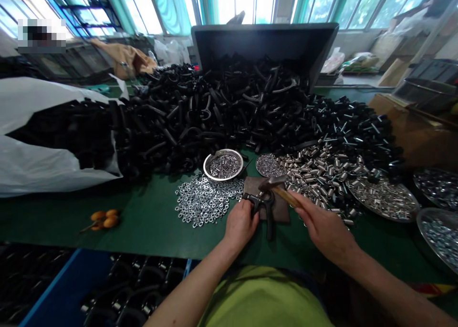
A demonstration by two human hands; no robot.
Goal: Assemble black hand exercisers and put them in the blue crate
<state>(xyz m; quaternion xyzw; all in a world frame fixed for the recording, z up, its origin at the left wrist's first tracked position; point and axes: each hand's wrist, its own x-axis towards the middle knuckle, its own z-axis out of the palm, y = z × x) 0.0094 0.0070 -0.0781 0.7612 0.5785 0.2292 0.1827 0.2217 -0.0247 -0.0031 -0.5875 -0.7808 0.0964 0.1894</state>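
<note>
My left hand (240, 223) is closed around one end of a black handle-like part with a forked, curved shape (269, 219), which lies over a flat metal plate (283, 212). In my right hand (324, 227) is a hammer (289, 197), gripped by its wooden handle. The hammer's head is right over the black part; whether the two touch, I cannot tell. Loose metal nuts (202, 203) spread to the left of the plate. Behind them stands a round metal bowl (205, 170) with small metal pins. Springs (315, 172) lie heaped beyond my right hand.
A large heap of black parts (222, 107) spills from a grey bin (265, 36). A white sack (53, 169) and orange fruits (107, 218) are at left. A blue crate (53, 289) holds black pieces. Metal dishes (418, 212) of small hardware stand at right.
</note>
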